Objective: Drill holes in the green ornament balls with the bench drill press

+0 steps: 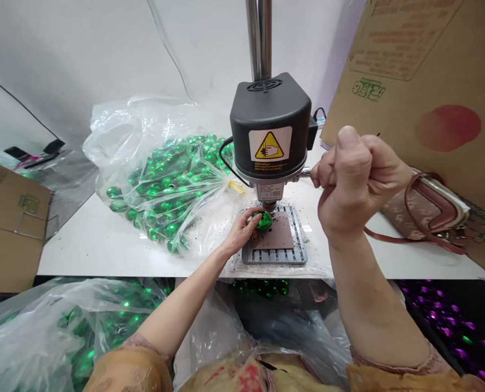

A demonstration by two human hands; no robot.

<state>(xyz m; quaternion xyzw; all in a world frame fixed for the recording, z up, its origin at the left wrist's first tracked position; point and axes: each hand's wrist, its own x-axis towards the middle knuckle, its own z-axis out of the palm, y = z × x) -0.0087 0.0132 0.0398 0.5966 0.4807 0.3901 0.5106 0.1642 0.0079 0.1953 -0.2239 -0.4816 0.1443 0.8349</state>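
Note:
My left hand (244, 228) has its thumb and fingers closed round a shiny green faceted ball (262, 220). The ball sits under the chuck of a black bench drill press (270, 128), over a brown square board (282, 233) on the slotted metal base (299, 245). Raised at the right of the drill's head, my right hand (355, 179) is wrapped in a fist round the feed handle (305, 172), whose end is hidden by the fingers. Dark specks lie scattered over the board and base.
A clear plastic bag (161, 185) of green balls lies left of the drill. A brown handbag (430, 209) and a large carton (406, 92) stand right. More bagged green balls (99, 326) are below the table edge, purple balls (447, 321) lower right. Another carton (13, 228) is far left.

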